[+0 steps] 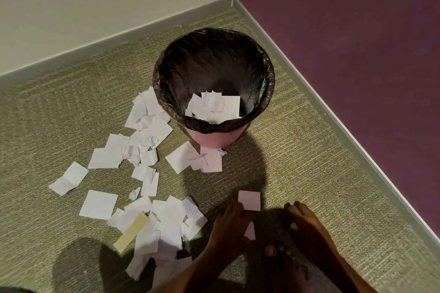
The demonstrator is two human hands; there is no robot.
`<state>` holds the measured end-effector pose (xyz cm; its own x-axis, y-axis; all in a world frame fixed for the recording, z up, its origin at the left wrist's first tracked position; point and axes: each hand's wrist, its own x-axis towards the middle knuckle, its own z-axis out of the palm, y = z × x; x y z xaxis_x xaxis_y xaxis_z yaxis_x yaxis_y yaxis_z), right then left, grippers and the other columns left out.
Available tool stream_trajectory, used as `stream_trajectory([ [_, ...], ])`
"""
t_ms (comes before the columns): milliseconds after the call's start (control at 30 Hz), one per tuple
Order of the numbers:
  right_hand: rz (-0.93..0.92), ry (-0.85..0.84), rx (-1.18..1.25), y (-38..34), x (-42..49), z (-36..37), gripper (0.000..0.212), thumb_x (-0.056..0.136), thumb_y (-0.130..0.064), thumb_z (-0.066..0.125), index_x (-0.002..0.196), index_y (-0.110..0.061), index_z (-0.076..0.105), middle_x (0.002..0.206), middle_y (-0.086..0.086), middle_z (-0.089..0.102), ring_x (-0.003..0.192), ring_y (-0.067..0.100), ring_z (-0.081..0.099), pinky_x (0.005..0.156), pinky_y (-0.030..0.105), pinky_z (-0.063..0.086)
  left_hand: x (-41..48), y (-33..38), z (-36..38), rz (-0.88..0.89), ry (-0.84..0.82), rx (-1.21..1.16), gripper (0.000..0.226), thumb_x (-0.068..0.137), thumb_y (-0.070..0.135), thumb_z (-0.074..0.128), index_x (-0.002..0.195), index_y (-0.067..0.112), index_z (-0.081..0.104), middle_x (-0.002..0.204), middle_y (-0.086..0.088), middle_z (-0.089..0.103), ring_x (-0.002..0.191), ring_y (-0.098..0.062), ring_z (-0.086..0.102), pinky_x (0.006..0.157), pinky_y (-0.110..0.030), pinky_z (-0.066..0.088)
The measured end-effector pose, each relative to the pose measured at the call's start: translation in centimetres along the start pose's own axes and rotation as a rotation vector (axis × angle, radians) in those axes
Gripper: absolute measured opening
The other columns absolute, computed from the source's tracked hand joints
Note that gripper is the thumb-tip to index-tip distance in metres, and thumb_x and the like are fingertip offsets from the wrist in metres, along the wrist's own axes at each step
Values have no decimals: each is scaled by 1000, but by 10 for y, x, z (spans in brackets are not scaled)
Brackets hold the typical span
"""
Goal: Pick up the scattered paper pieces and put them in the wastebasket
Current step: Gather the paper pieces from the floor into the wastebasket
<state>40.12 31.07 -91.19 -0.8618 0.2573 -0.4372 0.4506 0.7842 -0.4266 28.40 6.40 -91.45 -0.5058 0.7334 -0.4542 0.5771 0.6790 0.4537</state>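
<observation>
Pink wastebasket with black liner stands on the carpet near the room corner, where a beige wall meets a purple wall. A heap of white paper pieces already lies inside it, against the near side. More paper pieces are scattered on the carpet to the left and front-left of the basket: one cluster touches its left side, a few sit just in front of its base, and a bigger pile lies nearer the person, with a yellowish strip on top of it. Left hand is low over the carpet, fingertips touching the near left corner of a single white square; fingers look close together at its edge, but whether the piece is really pinched cannot be told (dim, in shadow). Another small scrap shows just beside that hand, at its right. Right hand is to the right, fingers bunched together and pointing away; a small white bit shows at it, though a grip on it cannot be confirmed. Dark shadows cover the carpet around both hands.
</observation>
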Motion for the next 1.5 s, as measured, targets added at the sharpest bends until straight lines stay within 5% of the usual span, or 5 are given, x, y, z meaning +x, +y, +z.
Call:
stream_trajectory([
  [500, -234, -135, 123, -72, 66, 23, 65, 102, -20, 66, 162, -15, 44, 166, 6, 42, 154, 24, 41, 122, 19, 22, 15, -28, -17, -380, 297, -640, 18, 84, 45, 65, 97, 34, 70, 91, 17, 75, 85, -4, 69, 74, -33, 53],
  [667, -396, 78, 27, -70, 76, 30, 62, 101, -55, 53, 141, -8, 58, 134, 19, 68, 122, 34, 65, 99, 26, 45, 16, -40, -39, -497, 330, -704, 37, 90, 18, 77, 125, 29, 75, 117, 21, 70, 108, -5, 63, 84, -24, 42],
  [967, -43, -50, 483, -98, 85, -53, 36, 79, -5, 92, 67, -23, 62, 59, -12, 60, 57, 10, 57, 57, 27, 46, 20, -10, -94, -373, 303, -670, 17, 99, 30, 65, 112, 22, 72, 102, 7, 73, 88, -6, 63, 76, -25, 42],
  [1333, -367, 146, 886, -232, 74, -271, 19, 72, -10, 88, 86, -16, 76, 71, 14, 61, 51, 19, 54, 50, 23, 50, -10, 56, -293, -31, 843, -888, 17, 106, 28, 65, 115, 17, 74, 88, 11, 72, 67, 4, 66, 56, -16, 53],
  [1500, -442, 122, 764, -284, 125, -278, 23, 81, -11, 88, 99, -14, 76, 79, -2, 77, 65, 12, 67, 51, 22, 53, -3, 14, -332, -45, 925, -969, 19, 104, 20, 62, 117, 18, 75, 89, -2, 79, 78, -25, 78, 72, -55, 65],
])
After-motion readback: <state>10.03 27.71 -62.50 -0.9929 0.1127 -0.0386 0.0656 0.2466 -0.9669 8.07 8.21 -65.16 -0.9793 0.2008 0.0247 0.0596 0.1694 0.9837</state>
